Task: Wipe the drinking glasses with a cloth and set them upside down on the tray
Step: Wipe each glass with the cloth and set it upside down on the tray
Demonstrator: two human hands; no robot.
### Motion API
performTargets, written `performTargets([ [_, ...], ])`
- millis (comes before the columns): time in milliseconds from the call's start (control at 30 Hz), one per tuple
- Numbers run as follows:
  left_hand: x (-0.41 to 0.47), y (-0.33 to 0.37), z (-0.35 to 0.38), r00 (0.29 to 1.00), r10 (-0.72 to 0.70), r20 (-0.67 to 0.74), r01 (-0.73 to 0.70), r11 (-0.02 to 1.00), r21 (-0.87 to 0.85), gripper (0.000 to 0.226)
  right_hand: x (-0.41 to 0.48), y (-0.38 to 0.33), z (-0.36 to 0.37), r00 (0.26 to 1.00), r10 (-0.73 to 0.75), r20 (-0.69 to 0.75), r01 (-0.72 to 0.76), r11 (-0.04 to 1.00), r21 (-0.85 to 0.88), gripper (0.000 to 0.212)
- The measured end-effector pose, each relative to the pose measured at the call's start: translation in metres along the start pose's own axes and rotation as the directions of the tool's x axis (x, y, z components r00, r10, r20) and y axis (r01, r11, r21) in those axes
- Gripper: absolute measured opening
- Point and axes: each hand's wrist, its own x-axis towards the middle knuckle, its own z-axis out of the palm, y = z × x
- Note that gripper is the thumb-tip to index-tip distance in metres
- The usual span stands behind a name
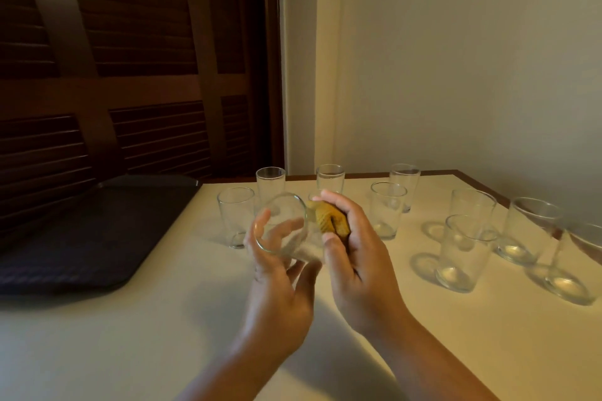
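cloth (329, 221): mustard yellow, ribbed waffle-type weave.
held glass (282, 228): clear, colourless, no print or tint.
standing glasses (387, 210), far and right: same plain clear glass, pale glints at the bases.
tray (81, 238), left: near-black, fine woven crosshatch texture over the surface.
bench (130, 335): plain cream top, brown wood strip along far and right edges.
wall (456, 58): pale beige-grey, unpatterned.
louvred door (130, 42), far left: dark brown, horizontal slat lines.
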Motion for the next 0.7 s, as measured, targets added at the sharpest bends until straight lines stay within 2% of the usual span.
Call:
performTargets([
  [33, 0.003, -0.004, 0.0, 0.998, 0.016, -0.054, -0.021, 0.996, -0.086, 0.076, 0.0, 0.002, -0.002, 0.999, 0.052, -0.001, -0.052, 0.999, 0.017, 0.047],
  [100, 0.009, -0.009, -0.001, 0.996, 0.041, -0.08, -0.048, 0.996, -0.077, 0.092, -0.003, 0.001, -0.002, 0.997, 0.074, 0.001, -0.074, 0.996, 0.043, 0.047],
  [133, 0.009, -0.006, -0.002, 0.995, 0.053, -0.08, -0.056, 0.998, -0.034, 0.091, -0.005, -0.002, 0.0, 0.999, 0.049, 0.003, -0.049, 0.998, 0.049, 0.048],
  [233, 0.003, -0.01, 0.001, 1.0, -0.001, -0.029, -0.001, 0.997, -0.078, 0.066, -0.011, -0.01, 0.004, 0.999, -0.042, 0.019, 0.041, 0.998, 0.041, 0.053],
  [300, 0.004, -0.006, -0.001, 0.999, 0.018, -0.051, -0.022, 0.997, -0.078, 0.072, -0.009, -0.004, 0.002, 0.999, -0.022, 0.024, 0.021, 0.999, 0.042, 0.053],
  [367, 0.006, -0.005, -0.003, 0.994, 0.074, -0.083, -0.082, 0.993, -0.09, 0.08, -0.006, 0.001, -0.001, 0.998, 0.06, 0.022, -0.061, 0.997, 0.054, 0.049],
  [433, 0.005, 0.003, -0.005, 0.993, 0.093, -0.073, -0.099, 0.992, -0.078, 0.065, -0.007, 0.001, -0.001, 0.996, 0.088, 0.03, -0.09, 0.994, 0.054, 0.049],
  [500, 0.003, -0.001, -0.004, 0.994, 0.103, 0.036, -0.106, 0.992, 0.071, 0.027, -0.01, -0.003, 0.002, 0.999, 0.03, 0.031, -0.031, 0.998, 0.059, 0.05],
  [533, 0.003, 0.001, -0.004, 0.997, 0.07, 0.029, -0.073, 0.992, 0.107, 0.024, -0.011, -0.006, 0.003, 1.0, -0.002, 0.028, 0.001, 0.998, 0.058, 0.051],
  [567, 0.003, 0.003, -0.004, 1.0, 0.01, 0.016, -0.011, 0.999, 0.033, 0.025, -0.011, -0.007, 0.003, 0.999, -0.028, 0.023, 0.027, 0.998, 0.054, 0.052],
  [600, 0.002, 0.003, -0.007, 0.998, 0.046, 0.045, -0.045, 0.999, -0.006, 0.024, -0.01, -0.006, 0.002, 0.999, -0.041, 0.019, 0.04, 0.998, 0.05, 0.052],
  [633, 0.001, 0.0, -0.007, 0.987, 0.143, 0.068, -0.146, 0.989, 0.032, 0.044, -0.008, -0.004, 0.001, 0.999, -0.03, 0.019, 0.029, 0.998, 0.052, 0.05],
  [667, 0.004, -0.002, -0.008, 0.983, 0.18, 0.034, -0.182, 0.98, 0.082, 0.071, -0.006, -0.001, -0.001, 1.0, 0.006, 0.02, -0.008, 0.998, 0.059, 0.048],
  [700, 0.005, -0.006, -0.009, 0.98, 0.198, 0.008, -0.198, 0.979, 0.047, 0.089, -0.005, 0.001, -0.003, 0.999, 0.049, 0.023, -0.051, 0.997, 0.064, 0.047],
])
